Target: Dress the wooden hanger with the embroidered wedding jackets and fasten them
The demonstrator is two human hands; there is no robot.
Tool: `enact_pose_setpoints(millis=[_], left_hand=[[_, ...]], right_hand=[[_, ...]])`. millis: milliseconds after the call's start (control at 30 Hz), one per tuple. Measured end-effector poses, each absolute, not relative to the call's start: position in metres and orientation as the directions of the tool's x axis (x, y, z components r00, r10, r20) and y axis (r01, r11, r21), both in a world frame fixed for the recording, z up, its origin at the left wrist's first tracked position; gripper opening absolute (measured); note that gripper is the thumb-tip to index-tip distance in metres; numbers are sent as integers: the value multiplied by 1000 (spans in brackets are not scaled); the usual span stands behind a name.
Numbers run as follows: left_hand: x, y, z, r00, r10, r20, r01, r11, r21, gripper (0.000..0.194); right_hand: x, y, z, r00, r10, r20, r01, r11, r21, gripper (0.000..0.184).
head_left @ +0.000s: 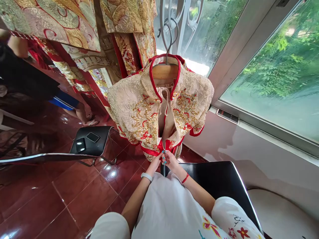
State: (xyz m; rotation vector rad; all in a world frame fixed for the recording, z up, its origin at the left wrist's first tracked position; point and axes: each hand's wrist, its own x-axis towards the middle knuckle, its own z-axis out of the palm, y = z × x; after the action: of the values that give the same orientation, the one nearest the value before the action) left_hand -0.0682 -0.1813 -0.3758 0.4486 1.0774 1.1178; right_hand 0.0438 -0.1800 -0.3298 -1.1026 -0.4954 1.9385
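A cream jacket (149, 113) with gold beading and red trim hangs in front of me on a hanger (165, 70). Its front is partly open, with a thin tie (166, 99) bowed near the collar. The zipper (163, 145) runs down to the red hem, where both hands meet. My left hand (156, 162) pinches the hem at the zipper's lower end. Beside it, my right hand (170, 160) has its fingers closed at the same spot, apparently on the zipper. The fingertips hide exactly what each one grips.
More embroidered garments (124, 20) hang at upper left. A black chair (92, 141) holds a phone (93, 137) and a small dark case (80, 144). Another black chair (211, 179) stands close on my right. A dark device (227, 116) lies on the window ledge. Another person's leg (81, 111) shows at left.
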Motion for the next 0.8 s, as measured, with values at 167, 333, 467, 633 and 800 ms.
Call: enact_pose_setpoints(millis=[167, 333, 467, 633, 800], left_hand=[[-65, -178, -374, 54, 879, -474, -516, 431, 740, 38], [-65, -179, -376, 5, 888, -459, -525, 393, 755, 39], [-67, -182, -373, -3, 890, -456, -522, 388, 760, 40], [-67, -184, -365, 25, 887, -460, -536, 400, 743, 42], [-67, -186, -363, 39, 890, -454, -540, 401, 740, 35]], right_hand=[[54, -171, -327, -217, 843, -493, -270, -537, -799, 30], [63, -162, -330, -165, 854, -493, -177, -517, -837, 30], [66, -161, -331, -151, 868, -474, -146, -494, -857, 29], [74, -165, -330, -202, 860, -468, -152, -499, -853, 41], [77, -169, -329, -321, 825, -465, -102, -518, -849, 42]])
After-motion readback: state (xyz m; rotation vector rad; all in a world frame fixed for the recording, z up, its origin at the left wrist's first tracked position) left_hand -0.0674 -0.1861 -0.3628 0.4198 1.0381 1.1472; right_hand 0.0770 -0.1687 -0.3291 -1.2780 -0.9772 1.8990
